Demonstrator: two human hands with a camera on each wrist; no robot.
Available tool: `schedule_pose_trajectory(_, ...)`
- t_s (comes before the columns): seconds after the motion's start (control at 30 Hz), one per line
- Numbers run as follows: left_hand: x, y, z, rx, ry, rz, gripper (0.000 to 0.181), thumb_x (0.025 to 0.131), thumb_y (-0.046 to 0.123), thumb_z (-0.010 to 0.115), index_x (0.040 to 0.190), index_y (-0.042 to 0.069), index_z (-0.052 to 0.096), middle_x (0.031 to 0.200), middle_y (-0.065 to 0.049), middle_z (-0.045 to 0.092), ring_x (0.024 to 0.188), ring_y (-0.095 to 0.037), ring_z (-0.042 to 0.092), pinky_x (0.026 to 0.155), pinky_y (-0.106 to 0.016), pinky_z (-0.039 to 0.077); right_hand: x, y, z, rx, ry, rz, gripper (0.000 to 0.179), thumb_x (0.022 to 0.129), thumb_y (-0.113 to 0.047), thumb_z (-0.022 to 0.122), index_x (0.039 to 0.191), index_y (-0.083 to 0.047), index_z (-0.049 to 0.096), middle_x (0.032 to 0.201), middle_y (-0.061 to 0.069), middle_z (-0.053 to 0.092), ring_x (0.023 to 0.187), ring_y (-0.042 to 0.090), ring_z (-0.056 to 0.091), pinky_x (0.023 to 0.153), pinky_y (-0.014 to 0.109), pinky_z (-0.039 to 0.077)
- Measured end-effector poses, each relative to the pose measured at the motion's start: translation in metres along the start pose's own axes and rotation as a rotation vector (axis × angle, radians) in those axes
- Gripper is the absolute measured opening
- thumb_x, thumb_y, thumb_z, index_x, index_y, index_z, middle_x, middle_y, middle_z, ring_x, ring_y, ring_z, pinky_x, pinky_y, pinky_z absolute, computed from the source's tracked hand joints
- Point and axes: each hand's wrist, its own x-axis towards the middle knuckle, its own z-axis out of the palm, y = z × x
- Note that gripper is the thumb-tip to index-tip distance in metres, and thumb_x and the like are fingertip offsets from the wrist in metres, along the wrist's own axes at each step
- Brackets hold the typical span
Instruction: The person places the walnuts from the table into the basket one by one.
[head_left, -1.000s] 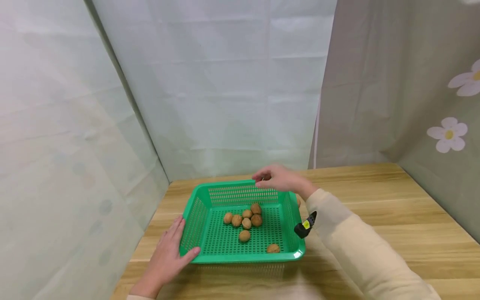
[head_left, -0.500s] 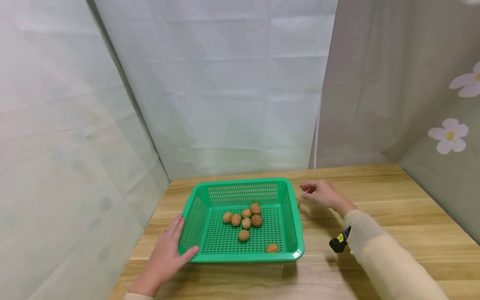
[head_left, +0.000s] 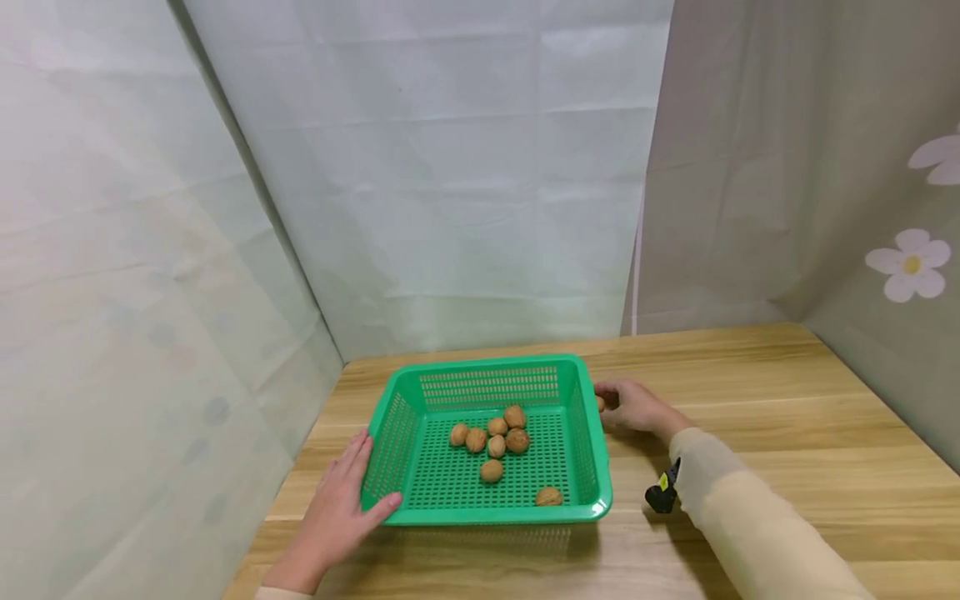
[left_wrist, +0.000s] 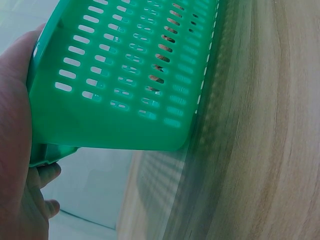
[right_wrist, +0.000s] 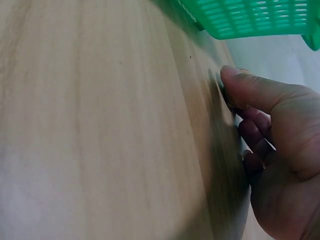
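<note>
A green plastic basket (head_left: pixel 491 515) stands on the wooden table with several walnuts (head_left: pixel 491 472) on its slotted floor. My left hand (head_left: pixel 337 512) rests against the basket's front left corner, fingers extended along the left side and thumb on the front rim. Just outside the basket's right wall, my right hand (head_left: pixel 637 408) pinches a walnut (head_left: pixel 601 404) between thumb and fingers. In the right wrist view, that hand (right_wrist: pixel 285 135) is low beside the tabletop, and its fingers mostly hide the nut.
The wooden tabletop (head_left: pixel 787 433) extends to the right of the basket. Pale cloth hangings (head_left: pixel 480 183) enclose the back and left, and a flowered cloth (head_left: pixel 847 208) hangs at the right.
My right hand has moved from above the basket's back rim to the table on the right, then inward to the walnut there, gripping it. The left hand has stayed at the basket's corner.
</note>
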Motion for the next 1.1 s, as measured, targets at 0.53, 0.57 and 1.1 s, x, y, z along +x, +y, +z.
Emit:
schedule_pose_trajectory(0.53, -0.001, -0.001, 0.001, 0.013, 0.01, 0.002, 0.089, 0.079, 0.052, 0.062, 0.14, -0.003, 0.029, 0.149, -0.011, 0.018, 0.133, -0.033, 0.022, 0.1, -0.057, 0.022, -0.032, 0.0, -0.035, -0.079, 0.042, 0.064, 0.039, 0.077, -0.024, 0.074, 0.11, -0.006, 0.063, 0.085, 0.001, 0.058, 0.078, 0.017, 0.052, 0.065, 0.029, 0.046)
schedule_pose_trajectory(0.57, 0.0, -0.001, 0.0, 0.015, 0.009, 0.005, 0.089, 0.079, 0.052, 0.062, 0.14, -0.003, 0.029, 0.149, -0.011, 0.018, 0.133, -0.033, 0.022, 0.1, -0.058, 0.022, -0.035, -0.004, -0.041, -0.066, 0.043, 0.064, 0.041, 0.078, -0.023, 0.073, 0.112, -0.004, 0.062, 0.085, 0.002, 0.058, 0.078, 0.018, 0.052, 0.064, 0.029, 0.046)
schedule_pose_trajectory(1.1, 0.001, -0.001, -0.002, 0.011, -0.006, 0.009, 0.09, 0.079, 0.052, 0.062, 0.14, -0.004, 0.028, 0.149, -0.013, 0.019, 0.132, -0.035, 0.023, 0.098, -0.061, 0.022, -0.04, -0.136, -0.069, -0.014, -0.089, -0.121, 0.041, 0.082, -0.031, 0.068, 0.118, -0.016, 0.059, 0.094, 0.002, 0.058, 0.086, 0.022, 0.053, 0.071, 0.033, 0.049)
